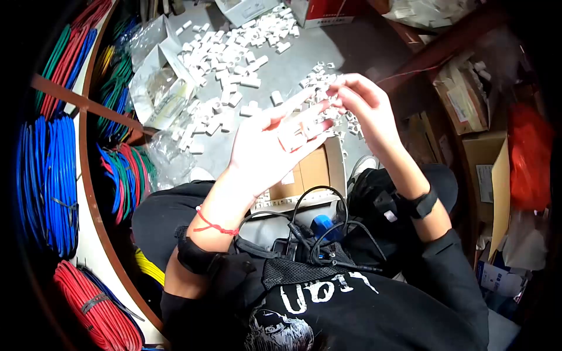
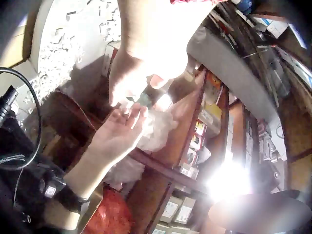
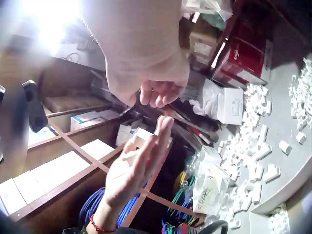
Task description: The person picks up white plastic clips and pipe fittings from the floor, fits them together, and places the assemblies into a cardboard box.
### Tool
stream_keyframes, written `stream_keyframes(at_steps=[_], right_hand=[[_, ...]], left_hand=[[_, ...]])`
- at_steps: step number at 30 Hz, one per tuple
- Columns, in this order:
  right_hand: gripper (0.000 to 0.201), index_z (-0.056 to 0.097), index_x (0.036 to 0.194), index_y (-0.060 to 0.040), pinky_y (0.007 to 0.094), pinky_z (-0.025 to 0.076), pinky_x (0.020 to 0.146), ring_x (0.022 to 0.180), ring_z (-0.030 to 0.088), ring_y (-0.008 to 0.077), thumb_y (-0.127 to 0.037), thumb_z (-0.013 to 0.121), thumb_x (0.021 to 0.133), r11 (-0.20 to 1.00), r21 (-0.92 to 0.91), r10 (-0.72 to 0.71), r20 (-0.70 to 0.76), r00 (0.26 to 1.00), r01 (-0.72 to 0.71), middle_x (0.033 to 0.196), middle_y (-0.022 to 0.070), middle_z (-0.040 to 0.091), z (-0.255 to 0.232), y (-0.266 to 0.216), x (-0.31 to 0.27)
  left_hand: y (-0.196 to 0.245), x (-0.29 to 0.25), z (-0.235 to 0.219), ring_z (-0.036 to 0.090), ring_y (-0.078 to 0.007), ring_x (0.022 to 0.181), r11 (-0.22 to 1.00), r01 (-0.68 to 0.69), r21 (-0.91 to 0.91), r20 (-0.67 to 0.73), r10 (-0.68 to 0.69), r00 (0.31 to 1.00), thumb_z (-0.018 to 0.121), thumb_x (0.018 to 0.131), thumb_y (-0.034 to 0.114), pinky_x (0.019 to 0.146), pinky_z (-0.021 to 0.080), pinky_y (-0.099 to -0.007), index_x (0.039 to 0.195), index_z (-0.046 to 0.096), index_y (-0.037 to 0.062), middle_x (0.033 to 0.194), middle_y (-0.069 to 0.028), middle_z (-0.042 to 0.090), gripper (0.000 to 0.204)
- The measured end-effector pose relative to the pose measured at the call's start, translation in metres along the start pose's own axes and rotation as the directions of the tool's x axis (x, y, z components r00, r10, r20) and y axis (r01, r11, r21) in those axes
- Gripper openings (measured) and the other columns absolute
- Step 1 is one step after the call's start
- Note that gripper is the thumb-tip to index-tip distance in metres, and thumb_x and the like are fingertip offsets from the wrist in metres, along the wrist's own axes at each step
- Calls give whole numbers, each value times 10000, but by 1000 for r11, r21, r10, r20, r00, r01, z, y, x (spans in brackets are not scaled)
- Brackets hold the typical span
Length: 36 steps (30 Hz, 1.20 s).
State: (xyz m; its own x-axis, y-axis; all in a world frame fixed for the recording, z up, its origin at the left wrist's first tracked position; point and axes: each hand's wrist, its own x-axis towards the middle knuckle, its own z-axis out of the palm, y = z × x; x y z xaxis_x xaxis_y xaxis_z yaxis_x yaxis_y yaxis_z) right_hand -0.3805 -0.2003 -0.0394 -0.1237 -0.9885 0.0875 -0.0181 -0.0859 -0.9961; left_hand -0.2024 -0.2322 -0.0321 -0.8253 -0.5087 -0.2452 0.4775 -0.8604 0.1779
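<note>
My left hand (image 1: 257, 143) is palm up over the cardboard box, its fingers mostly straight. White plastic fittings (image 1: 298, 136) lie across its palm and fingers; a blocky white piece (image 3: 142, 138) shows there in the right wrist view. My right hand (image 1: 369, 108) is close beside the left fingertips, thumb and fingers bent together. In the left wrist view its fingertips meet at a small white piece (image 2: 127, 103), partly hidden by the left hand. Under both hands stands an open cardboard box (image 1: 316, 172), with small white pieces along its near edge.
Many white pipe fittings (image 1: 234, 64) are scattered over the grey floor (image 1: 275, 79), with smaller white clips (image 1: 319, 76) nearer the right hand. Coiled cables (image 1: 50, 181) fill shelves at left. Cartons (image 1: 462, 96) and a red bag (image 1: 530, 158) stand at right. A black cable (image 1: 298, 199) loops over the lap.
</note>
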Motion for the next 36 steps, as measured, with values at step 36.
stream_keyframes(at_steps=[36], right_hand=[[303,502,982,-5,217,424,743,810,536,91,-68,623,712,943,116,286,194,938,-311,886,48,563,-8,7,-22]], left_hand=[[-16,7,-20,435,-252,1056,934,-101,343,-172,168,971,329,841,0,904,386,-300,1231,259,7,1224,-158,351,397]])
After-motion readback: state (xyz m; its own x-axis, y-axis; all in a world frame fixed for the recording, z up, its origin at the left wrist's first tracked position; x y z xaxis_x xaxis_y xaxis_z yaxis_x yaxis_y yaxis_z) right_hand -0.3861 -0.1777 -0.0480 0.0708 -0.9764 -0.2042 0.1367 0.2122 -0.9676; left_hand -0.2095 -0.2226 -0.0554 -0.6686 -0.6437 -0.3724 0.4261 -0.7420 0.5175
